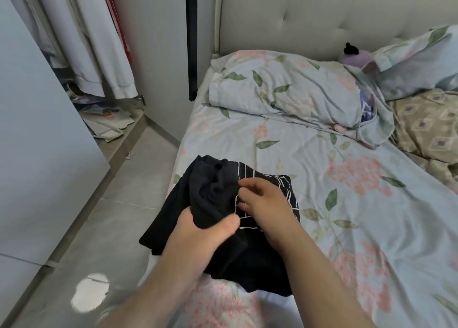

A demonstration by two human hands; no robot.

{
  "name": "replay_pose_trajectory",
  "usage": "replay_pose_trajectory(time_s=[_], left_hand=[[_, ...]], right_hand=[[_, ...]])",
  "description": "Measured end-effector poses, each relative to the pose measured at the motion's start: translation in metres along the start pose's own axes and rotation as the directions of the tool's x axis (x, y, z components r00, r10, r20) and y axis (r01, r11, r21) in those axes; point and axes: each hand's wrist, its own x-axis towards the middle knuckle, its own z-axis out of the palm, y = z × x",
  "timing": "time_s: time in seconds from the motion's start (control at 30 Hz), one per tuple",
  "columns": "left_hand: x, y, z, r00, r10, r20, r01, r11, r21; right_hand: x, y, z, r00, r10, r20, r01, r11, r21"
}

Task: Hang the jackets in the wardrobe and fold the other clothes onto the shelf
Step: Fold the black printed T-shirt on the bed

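While the left hand (198, 231) grips the black garment (223, 204) at the bed (347, 216) edge and the right hand (265, 201) pinches it, smoothing it flat first should help folding.

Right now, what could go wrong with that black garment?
1. The garment is bunched and part of it hangs over the edge of the bed; if the left hand lets go, it may slide to the floor.
2. The right hand seems to pinch only a small bit, so a fold could come out crooked.
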Motion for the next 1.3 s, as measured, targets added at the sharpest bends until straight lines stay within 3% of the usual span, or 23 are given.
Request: replay_pose_trajectory(time_s=[0.13, 0.27, 0.33, 0.4, 0.47, 0.53, 0.6, 0.67, 0.7, 0.73, 0.77, 0.8, 0.83, 0.87, 0.93, 0.97, 1.0, 1.07, 1.2, 1.3], left_hand=[[0.001, -0.012, 0.011, 0.994, 0.059, -0.091, -0.038, 0.975, 0.218], [0.014, -0.012, 0.008, 0.981, 0.171, -0.094, -0.157, 0.978, 0.141], [0.022, -0.008, 0.0, 0.974, 0.215, -0.067, -0.211, 0.976, 0.058], [0.032, -0.005, -0.011, 0.98, 0.198, -0.021, -0.199, 0.977, -0.082], [0.044, -0.006, -0.022, 0.996, 0.082, -0.034, -0.087, 0.974, -0.208], [0.055, -0.012, -0.033, 0.992, -0.039, -0.122, 0.006, 0.965, -0.261], [0.06, -0.017, -0.04, 0.962, -0.057, -0.268, 0.013, 0.986, -0.164], [0.055, -0.02, -0.043, 0.885, 0.143, -0.442, -0.082, 0.985, 0.154], [0.049, -0.019, -0.043, 0.811, 0.377, -0.447, -0.192, 0.894, 0.405], [0.044, -0.016, -0.043, 0.697, 0.645, -0.313, -0.341, 0.682, 0.647], [0.042, -0.014, -0.042, 0.566, 0.821, -0.073, -0.468, 0.393, 0.792], [0.042, -0.011, -0.038, 0.468, 0.865, 0.181, -0.545, 0.121, 0.829], [0.044, -0.009, -0.034, 0.461, 0.807, 0.369, -0.573, -0.046, 0.818], [0.046, -0.008, -0.029, 0.535, 0.708, 0.46, -0.56, -0.11, 0.821], [0.055, -0.013, -0.023, 0.72, 0.536, 0.442, -0.469, -0.094, 0.878], [0.061, -0.017, -0.022, 0.763, 0.5, 0.409, -0.428, -0.083, 0.9], [0.067, -0.022, -0.022, 0.782, 0.49, 0.385, -0.404, -0.072, 0.912], [0.076, -0.026, -0.026, 0.787, 0.502, 0.358, -0.395, -0.035, 0.918], [0.087, -0.026, -0.038, 0.766, 0.56, 0.314, -0.418, 0.063, 0.906], [0.089, -0.018, -0.029, 0.672, 0.652, 0.352, -0.454, -0.013, 0.891]], right_hand=[[0.001, -0.005, -0.001, 0.997, 0.055, -0.058, -0.039, 0.967, 0.253], [-0.006, -0.011, -0.02, 0.982, -0.018, -0.186, 0.093, 0.911, 0.402], [-0.015, -0.006, -0.036, 0.948, -0.077, -0.31, 0.141, 0.972, 0.19], [-0.026, 0.001, -0.044, 0.94, -0.143, -0.31, 0.111, 0.987, -0.12], [-0.036, 0.011, -0.039, 0.979, -0.158, -0.125, 0.088, 0.895, -0.437], [-0.042, 0.022, -0.023, 0.989, -0.142, 0.031, 0.126, 0.728, -0.674], [-0.048, 0.028, -0.011, 0.984, -0.172, 0.047, 0.145, 0.618, -0.773], [-0.052, 0.031, -0.005, 0.981, -0.192, 0.003, 0.117, 0.583, -0.804], [-0.053, 0.032, -0.003, 0.981, -0.193, -0.02, 0.095, 0.57, -0.816], [-0.053, 0.032, -0.001, 0.981, -0.194, -0.028, 0.086, 0.556, -0.826], [-0.053, 0.033, 0.003, 0.98, -0.198, -0.027, 0.087, 0.542, -0.836], [-0.052, 0.033, 0.006, 0.978, -0.206, -0.026, 0.092, 0.541, -0.836], [-0.049, 0.033, 0.008, 0.977, -0.214, -0.018, 0.11, 0.571, -0.814], [-0.046, 0.031, 0.006, 0.981, -0.192, -0.038, 0.102, 0.668, -0.737], [-0.039, 0.024, -0.006, 0.989, -0.111, -0.095, 0.048, 0.861, -0.507], [-0.035, 0.024, -0.013, 0.989, -0.108, -0.101, 0.046, 0.873, -0.486], [-0.032, 0.025, -0.017, 0.988, -0.12, -0.094, 0.045, 0.82, -0.571], [-0.028, 0.033, -0.018, 0.988, -0.131, -0.086, 0.025, 0.673, -0.739], [-0.026, 0.041, 0.002, 0.978, -0.152, -0.145, -0.029, 0.583, -0.812], [-0.024, 0.045, 0.007, 0.972, -0.184, -0.149, -0.029, 0.532, -0.846]])
